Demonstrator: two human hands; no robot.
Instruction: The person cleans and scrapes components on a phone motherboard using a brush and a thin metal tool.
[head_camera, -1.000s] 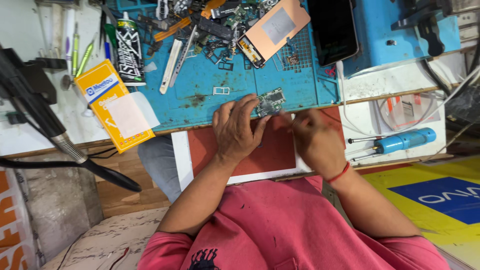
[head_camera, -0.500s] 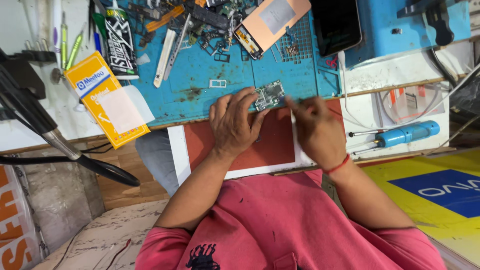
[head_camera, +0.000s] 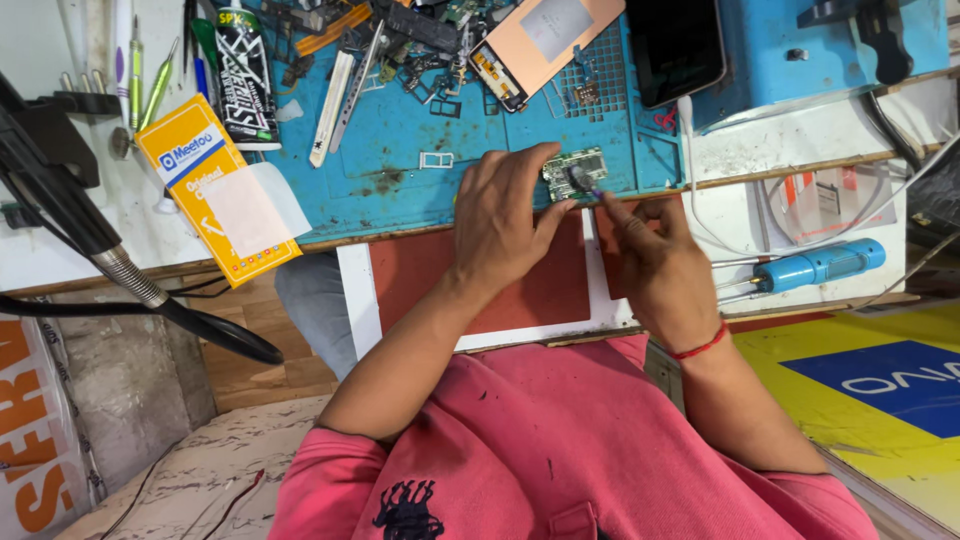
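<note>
Head view: blue screwdriver (head_camera: 815, 268) lies right of right hand (head_camera: 655, 262), which pinches a thin tool (head_camera: 583, 183); left hand (head_camera: 500, 215) pins small green circuit board (head_camera: 573, 172), partly covering it.

Yellow flat package (head_camera: 215, 195) with white label at left, black-and-white tube (head_camera: 243, 75) above it, dark phone screen (head_camera: 675, 50) at top, yellow-and-blue sign (head_camera: 880, 385) at right

Two hands (head_camera: 505, 225) work at the bench (head_camera: 400, 120). On it lie one small circuit board (head_camera: 575, 172), one yellow box (head_camera: 215, 195), one black tube (head_camera: 243, 75), one dark phone (head_camera: 675, 45), one copper-backed screen panel (head_camera: 545, 40) and one blue-handled screwdriver (head_camera: 815, 268).
</note>
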